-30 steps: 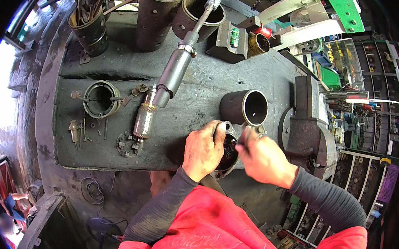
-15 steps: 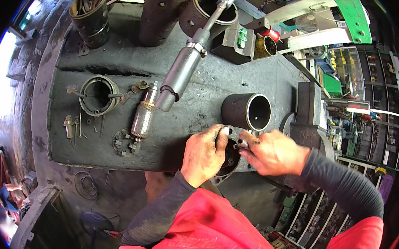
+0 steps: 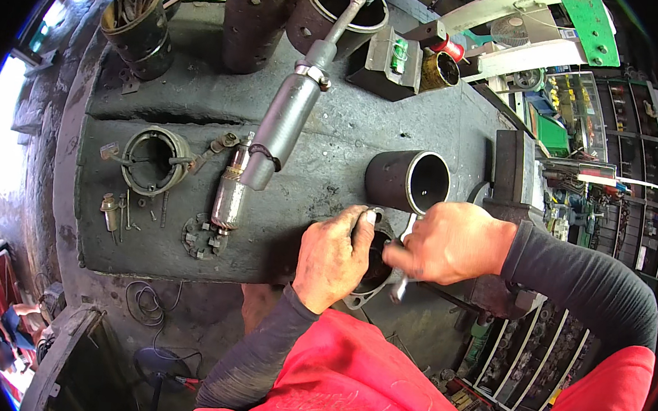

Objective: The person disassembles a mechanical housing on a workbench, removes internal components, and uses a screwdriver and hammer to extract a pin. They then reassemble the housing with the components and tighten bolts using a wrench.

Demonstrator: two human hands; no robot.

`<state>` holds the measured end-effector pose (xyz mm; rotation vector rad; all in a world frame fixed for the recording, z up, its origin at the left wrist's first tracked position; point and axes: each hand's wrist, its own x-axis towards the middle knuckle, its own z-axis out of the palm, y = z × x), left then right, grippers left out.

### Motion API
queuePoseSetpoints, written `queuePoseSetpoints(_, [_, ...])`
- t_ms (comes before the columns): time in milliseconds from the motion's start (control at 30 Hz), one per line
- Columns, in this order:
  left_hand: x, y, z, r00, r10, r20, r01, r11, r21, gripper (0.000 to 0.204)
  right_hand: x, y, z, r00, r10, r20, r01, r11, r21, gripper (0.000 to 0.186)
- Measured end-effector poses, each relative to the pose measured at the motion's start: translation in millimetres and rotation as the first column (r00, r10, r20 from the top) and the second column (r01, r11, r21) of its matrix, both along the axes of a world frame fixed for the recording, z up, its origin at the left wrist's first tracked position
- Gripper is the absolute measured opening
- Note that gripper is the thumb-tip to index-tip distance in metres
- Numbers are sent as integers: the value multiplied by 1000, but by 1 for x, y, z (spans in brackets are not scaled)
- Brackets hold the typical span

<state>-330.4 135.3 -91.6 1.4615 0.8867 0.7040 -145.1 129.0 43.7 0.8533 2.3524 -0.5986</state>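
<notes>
My left hand (image 3: 332, 260) is closed on the rim of a dark metal motor end housing (image 3: 366, 296) at the bench's front edge, thumb along its top. Over the housing's right side my right hand (image 3: 451, 243), slightly blurred, closes around a silver wrench (image 3: 397, 291); its lower end sticks out below the fingers. Both hands hide much of the housing. Just beyond them a dark metal tube (image 3: 405, 179) lies with its open end facing right.
To the left on the bench (image 3: 335, 135) lie an armature (image 3: 229, 197), a ring-shaped motor casing (image 3: 150, 190), a brush plate (image 3: 199, 237) and small bolts. A grey cylinder on a rod (image 3: 281, 123) slants over the bench. A vise (image 3: 514, 167) stands right; wide tubes stand behind.
My right hand has turned and shifted slightly over the housing, and the wrench end now shows below it. My left hand keeps its hold. The whole view has shifted a little.
</notes>
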Motion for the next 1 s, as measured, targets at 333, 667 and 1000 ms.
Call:
queuePoseSetpoints(333, [1,0,9,997,-10,-73,7,999,-42,27,-20,-95,-3,146,-925,-352,968,206,-140,28])
queuePoseSetpoints(667, [24,3,21,963,4,-269,-3,1000,5,33,-10,-211,-57,-647,-711,-275,743,-506,-438,26])
queuePoseSetpoints(1000, [45,7,35,890,3,-456,-24,999,-41,41,-1,-229,-81,-719,-629,-295,657,-477,-584,17])
